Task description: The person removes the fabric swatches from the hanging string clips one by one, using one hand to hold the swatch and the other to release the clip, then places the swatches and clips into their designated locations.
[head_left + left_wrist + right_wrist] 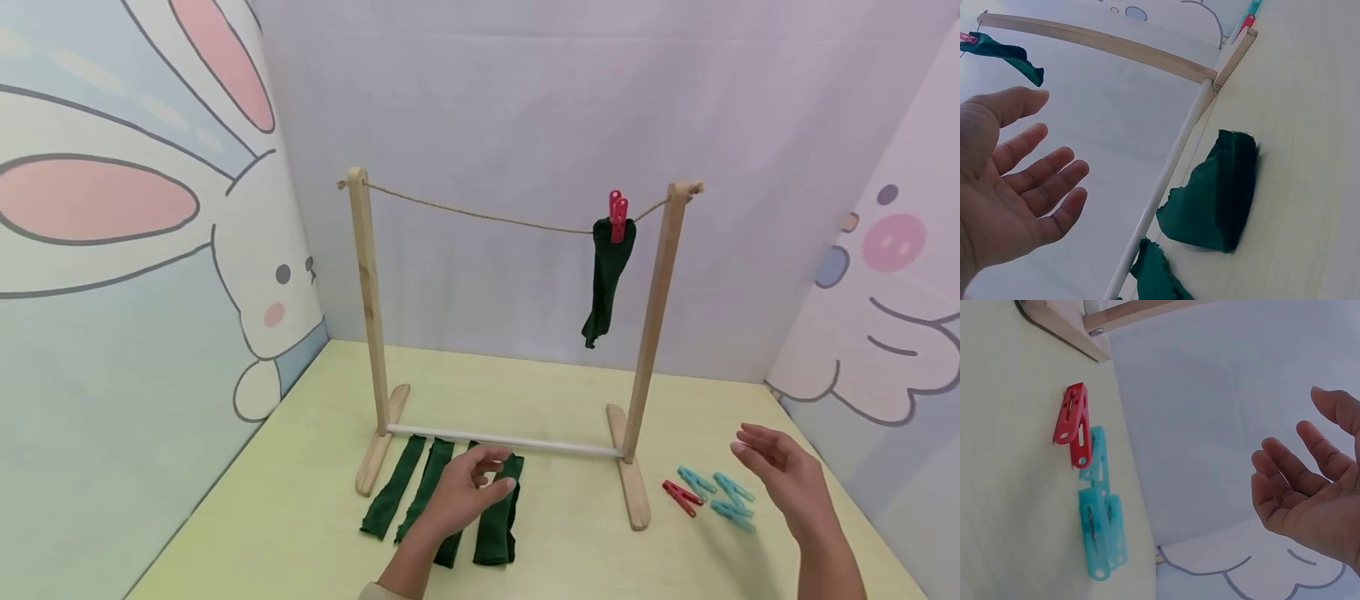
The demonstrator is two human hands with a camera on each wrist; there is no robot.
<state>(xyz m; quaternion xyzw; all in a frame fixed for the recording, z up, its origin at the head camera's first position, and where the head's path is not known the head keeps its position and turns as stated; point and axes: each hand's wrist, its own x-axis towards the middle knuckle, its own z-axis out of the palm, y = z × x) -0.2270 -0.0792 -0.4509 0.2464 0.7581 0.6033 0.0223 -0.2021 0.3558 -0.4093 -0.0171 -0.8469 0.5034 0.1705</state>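
My left hand (463, 493) hovers over several dark green cloth strips (495, 529) lying side by side on the table. Its fingers are loosely bent, with nothing in them, as the left wrist view also shows. At the right, my right hand (791, 483) is raised beside the clothespins, fingers relaxed and holding nothing. One red clothespin (1072, 422) and three light blue clothespins (1100, 531) lie close together there, some overlapping. Another green cloth strip (609, 275) hangs from the rope, pinned at its top by red clothespins (618, 218); their exact number is hard to tell.
A wooden frame with a left post (367, 292), a right post (654, 333) and a white bottom rod (510, 442) stands on the pale yellow table (285, 508). A sagging rope (480, 215) joins the post tops. Walls printed with cartoon animals enclose both sides.
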